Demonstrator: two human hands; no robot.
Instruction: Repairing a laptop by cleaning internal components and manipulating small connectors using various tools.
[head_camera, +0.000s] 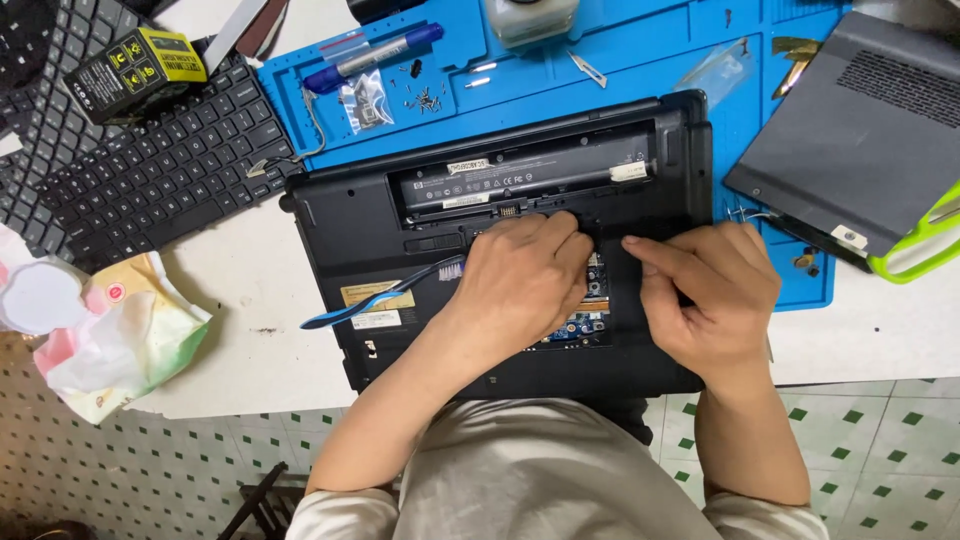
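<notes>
We see the black laptop base (380, 230) lying bottom-up across the front edge of the white table (250, 290), its far part resting on the blue work mat (650, 60). Both hands work at an opened compartment near the laptop's middle. The left hand (520, 280) lies knuckles-up with its fingers curled and pressed together; what the fingertips grip, if anything, is hidden beneath the hand. The right hand (715, 290) sits just beside it, index finger and thumb stretched toward the left hand's fingertips; we cannot tell whether they pinch anything. Between the hands only a sliver of blue circuit board (585, 325) shows, the rest covered. A blue-handled brush (375, 300) lies on the laptop, just left of the left hand, its bristle end close to the wrist.

At the table's far-left corner loose keyboards (150, 170) overlap, cut off by the frame, with a black-and-yellow box (135, 62) on top. A crumpled wrapper (110, 330) hangs over the left edge. On the mat lie small screws (428, 97), too small to count, and a blue pen (375, 55). A grey laptop lid (860, 130) at the far-right corner is cut off too.
</notes>
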